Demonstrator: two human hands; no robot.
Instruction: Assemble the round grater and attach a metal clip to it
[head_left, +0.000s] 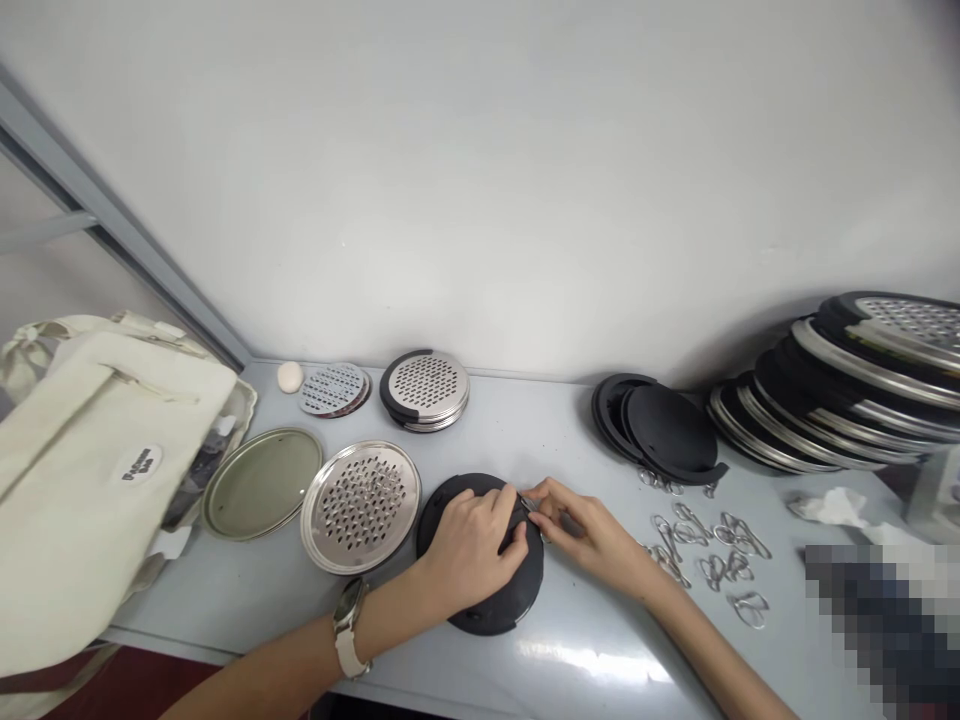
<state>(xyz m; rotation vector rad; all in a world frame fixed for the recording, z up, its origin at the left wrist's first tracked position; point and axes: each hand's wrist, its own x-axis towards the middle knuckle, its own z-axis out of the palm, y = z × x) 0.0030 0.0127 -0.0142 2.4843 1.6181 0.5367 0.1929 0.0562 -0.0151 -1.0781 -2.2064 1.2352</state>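
A black round plastic disc [495,605] lies on the grey table in front of me. My left hand [472,545], wearing a watch at the wrist, is over the disc with curled fingers gripping its upper right part. At the disc's right edge, my right hand [574,515] pinches a small wire clip [527,503], mostly hidden by the fingertips. Just left of the disc is a round metal grater plate [361,507]. Several loose bent-wire clips [739,535] lie scattered to the right of my right hand.
A plain round metal lid [262,483] and a cream bag [112,500] are at left. Along the wall stand a grater stack [429,385], smaller perforated discs [334,388], a pale round object [290,377] and black discs [671,432]. A tall leaning stack [862,390] occupies the right.
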